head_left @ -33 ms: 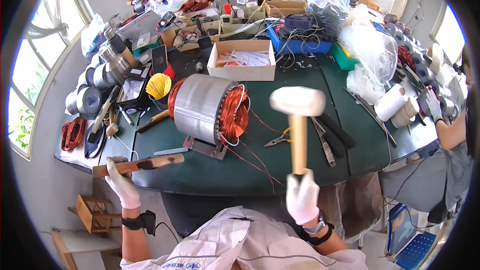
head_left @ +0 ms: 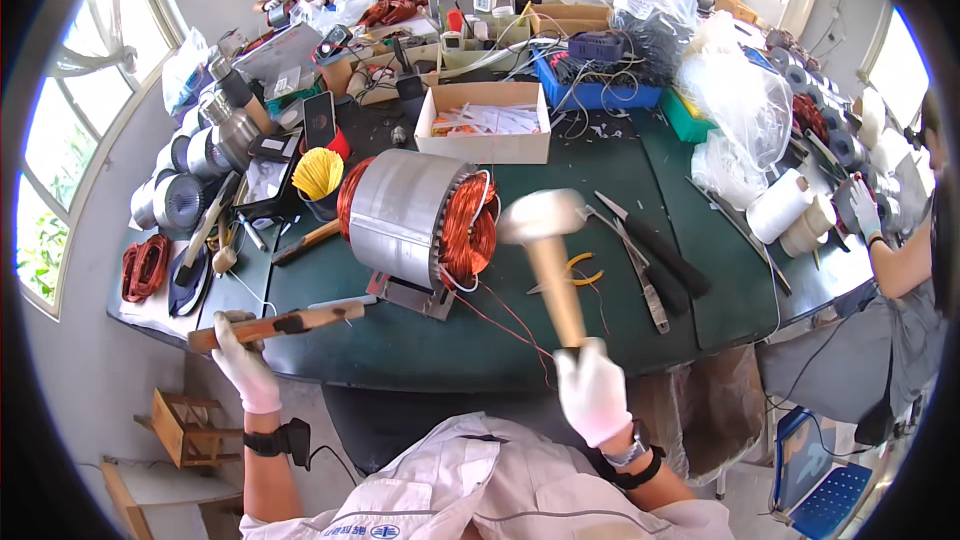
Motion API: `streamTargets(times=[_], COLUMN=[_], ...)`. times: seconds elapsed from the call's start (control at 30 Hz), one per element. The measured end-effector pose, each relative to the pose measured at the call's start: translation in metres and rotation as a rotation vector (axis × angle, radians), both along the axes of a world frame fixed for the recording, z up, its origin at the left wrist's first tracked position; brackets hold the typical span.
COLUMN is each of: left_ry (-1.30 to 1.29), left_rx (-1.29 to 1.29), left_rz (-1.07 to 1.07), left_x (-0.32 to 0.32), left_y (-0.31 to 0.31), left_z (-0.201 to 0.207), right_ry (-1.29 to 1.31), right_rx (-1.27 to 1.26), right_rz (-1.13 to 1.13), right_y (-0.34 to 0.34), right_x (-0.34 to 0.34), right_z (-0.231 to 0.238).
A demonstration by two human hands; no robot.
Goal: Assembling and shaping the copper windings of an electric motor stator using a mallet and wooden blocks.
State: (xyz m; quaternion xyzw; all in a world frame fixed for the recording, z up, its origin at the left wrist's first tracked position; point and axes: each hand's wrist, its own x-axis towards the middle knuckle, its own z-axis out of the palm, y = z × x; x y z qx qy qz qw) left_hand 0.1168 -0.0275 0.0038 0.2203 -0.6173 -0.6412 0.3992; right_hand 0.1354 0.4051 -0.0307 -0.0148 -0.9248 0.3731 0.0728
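Cluttered green bench: grey stator with copper windings centre. Right hand grips pale-headed wooden mallet, raised beside stator; left hand clasps wooden stick below stator. Step: shaping windings, judged. Next needs stick set on coil, controlled strike.

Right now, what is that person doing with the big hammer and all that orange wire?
A person in white gloves stands at a green table. The right hand holds a mallet raised above the table. The left hand grips a wooden stick by the table's near edge. Between them sits a metal motor core with copper wire coils at both ends, lying on its side. Pliers and other tools lie to its right. Other people work nearby.
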Motion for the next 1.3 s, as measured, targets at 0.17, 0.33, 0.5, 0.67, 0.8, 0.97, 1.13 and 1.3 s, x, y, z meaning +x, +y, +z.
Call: streamTargets(times=[0.17, 0.33, 0.5, 0.67, 0.8, 0.97, 1.13, 1.3], left_ry=[-0.410, -0.552, -0.281, -0.281, -0.177, -0.322, -0.040, 0.012], left_rx=[0.113, -0.409, -1.263, -1.512, -1.513, -1.391, -1.201, -1.082], left_rz=[-0.492, -0.723, -0.961, -0.907, -0.840, -0.818, -0.918, -0.608], left_x=[-0.004, -0.007, -0.050, -0.083, -0.084, -0.043, -0.021, -0.029], left_y=[-0.025, 0.034, 0.103, 0.120, 0.127, 0.147, 0.148, 0.119], left_z=[-0.019, -0.019, -0.013, -0.038, -0.040, -0.026, 0.013, 0.074], right_ry=[0.028, -0.111, -0.028, 0.056, -0.039, 0.212, 0.071, 0.367], right_rx=[-0.045, 0.224, 0.063, -0.017, 0.308, 0.334, 0.303, 0.540], right_rz=[-0.021, -0.024, -0.047, -0.134, -0.204, 0.177, 0.447, 0.284], right_y=[-0.008, -0.015, -0.003, 0.031, 0.091, 0.066, -0.012, -0.006], right_x=[0.007, -0.009, -0.005, -0.010, -0.043, -0.071, -0.106, -0.158], right_z=[0.003, -0.010, 0.000, -0.001, 0.000, 0.052, 0.029, 0.027])
